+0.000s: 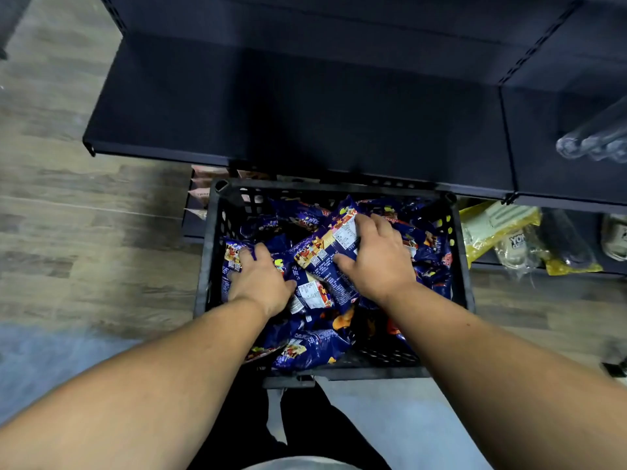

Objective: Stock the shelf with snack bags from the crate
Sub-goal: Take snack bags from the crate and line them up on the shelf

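A black plastic crate [213, 252] stands on the floor in front of the shelf, full of several dark blue snack bags [315, 347]. Both my hands are inside it. My right hand [376, 256] grips a blue snack bag [325, 245] lying face down, thumb under its near edge and fingers over its top. My left hand [261, 279] reaches into the bags at the crate's left side, fingers curled over a blue bag [232, 256] there. Above the crate the dark shelf board [288, 106] carries nothing in its middle bay.
Clear plastic packs [597, 140] lie on the right-hand shelf bay. Below it a lower shelf holds yellow bagged goods [488, 232] and pale shoes. Pink packets [203, 191] show on the low shelf behind the crate's left corner. Wood-look floor spreads to the left.
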The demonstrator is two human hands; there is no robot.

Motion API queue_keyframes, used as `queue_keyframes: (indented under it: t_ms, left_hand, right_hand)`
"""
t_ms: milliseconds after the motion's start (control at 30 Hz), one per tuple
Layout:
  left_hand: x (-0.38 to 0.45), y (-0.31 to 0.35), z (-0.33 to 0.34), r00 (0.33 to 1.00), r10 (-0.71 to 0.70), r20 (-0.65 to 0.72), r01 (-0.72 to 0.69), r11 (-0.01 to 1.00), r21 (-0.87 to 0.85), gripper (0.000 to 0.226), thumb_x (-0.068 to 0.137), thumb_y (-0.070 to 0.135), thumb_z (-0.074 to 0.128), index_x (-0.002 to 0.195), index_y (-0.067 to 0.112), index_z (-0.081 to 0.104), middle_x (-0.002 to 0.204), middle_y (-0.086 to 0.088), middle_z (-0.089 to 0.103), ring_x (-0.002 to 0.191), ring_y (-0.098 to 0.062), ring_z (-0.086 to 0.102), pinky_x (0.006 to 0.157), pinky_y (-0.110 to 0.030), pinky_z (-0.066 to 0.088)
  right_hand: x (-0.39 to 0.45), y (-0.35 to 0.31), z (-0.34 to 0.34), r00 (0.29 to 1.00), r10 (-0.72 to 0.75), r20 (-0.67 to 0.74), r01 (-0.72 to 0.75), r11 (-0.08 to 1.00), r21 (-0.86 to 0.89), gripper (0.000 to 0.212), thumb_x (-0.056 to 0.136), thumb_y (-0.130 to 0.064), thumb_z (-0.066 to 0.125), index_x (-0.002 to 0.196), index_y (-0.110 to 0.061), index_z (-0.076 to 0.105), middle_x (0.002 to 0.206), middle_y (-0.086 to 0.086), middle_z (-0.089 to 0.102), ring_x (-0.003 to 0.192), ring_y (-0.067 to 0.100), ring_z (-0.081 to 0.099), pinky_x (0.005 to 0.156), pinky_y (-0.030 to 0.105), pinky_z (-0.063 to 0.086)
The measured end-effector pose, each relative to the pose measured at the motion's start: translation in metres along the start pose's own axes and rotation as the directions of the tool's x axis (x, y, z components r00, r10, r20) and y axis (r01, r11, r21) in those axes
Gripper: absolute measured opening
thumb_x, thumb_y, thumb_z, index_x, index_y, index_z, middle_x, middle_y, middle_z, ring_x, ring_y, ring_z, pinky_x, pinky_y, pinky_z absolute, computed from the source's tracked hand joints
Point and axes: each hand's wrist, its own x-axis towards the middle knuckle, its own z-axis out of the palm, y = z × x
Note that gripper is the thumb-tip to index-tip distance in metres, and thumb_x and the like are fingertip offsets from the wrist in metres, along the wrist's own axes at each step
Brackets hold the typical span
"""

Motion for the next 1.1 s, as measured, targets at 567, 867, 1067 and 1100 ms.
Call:
queue_keyframes:
  t_ms: [567, 867, 1067, 1100]
  left_hand:
    - [-0.002, -0.013, -0.043, 0.994, 0.028, -0.107, -0.094, 0.723, -0.684, 0.027, 0.085, 0.006, 0.061, 0.108, 0.017, 0.053, 0.097, -0.011, 0.063, 0.069, -0.023, 0.058, 0.061, -0.029, 0.047]
    - [-0.011, -0.009, -0.068, 0.998, 0.062, -0.01, -0.032, 0.364, -0.931, 0.027, 0.085, -0.008, 0.044, 0.085, 0.013, 0.06, 0.074, -0.01, 0.065, 0.063, -0.025, 0.06, 0.065, -0.034, 0.05]
    - [-0.012, -0.016, -0.06, 0.987, 0.045, 0.154, 0.132, 0.317, -0.939, 0.03, 0.082, -0.013, 0.038, 0.083, 0.015, 0.051, 0.077, -0.012, 0.06, 0.068, -0.027, 0.057, 0.067, -0.035, 0.049]
    - [-0.012, -0.019, -0.057, 0.983, 0.045, 0.177, 0.154, 0.312, -0.937, 0.031, 0.081, -0.014, 0.037, 0.083, 0.014, 0.051, 0.077, -0.012, 0.06, 0.067, -0.027, 0.057, 0.066, -0.035, 0.048]
  right_hand:
    - [0.001, -0.004, -0.028, 0.989, 0.13, -0.063, -0.128, 0.991, 0.038, 0.082, 0.091, -0.035, 0.061, 0.152, -0.015, 0.011, 0.147, 0.011, 0.039, 0.132, 0.032, 0.04, 0.103, 0.046, 0.035]
    - [-0.009, 0.001, -0.038, 0.986, 0.126, -0.106, -0.119, 0.991, 0.063, 0.077, 0.091, -0.034, 0.06, 0.151, -0.013, 0.015, 0.14, 0.013, 0.046, 0.123, 0.034, 0.049, 0.093, 0.042, 0.043]
    - [-0.01, -0.004, -0.037, 0.988, 0.13, -0.081, -0.126, 0.99, 0.059, 0.075, 0.091, -0.033, 0.06, 0.15, -0.014, 0.017, 0.143, 0.011, 0.044, 0.126, 0.033, 0.046, 0.097, 0.044, 0.04]
    - [-0.01, -0.005, -0.035, 0.989, 0.129, -0.078, -0.124, 0.99, 0.065, 0.074, 0.091, -0.033, 0.061, 0.149, -0.014, 0.019, 0.143, 0.011, 0.044, 0.126, 0.032, 0.046, 0.098, 0.045, 0.04]
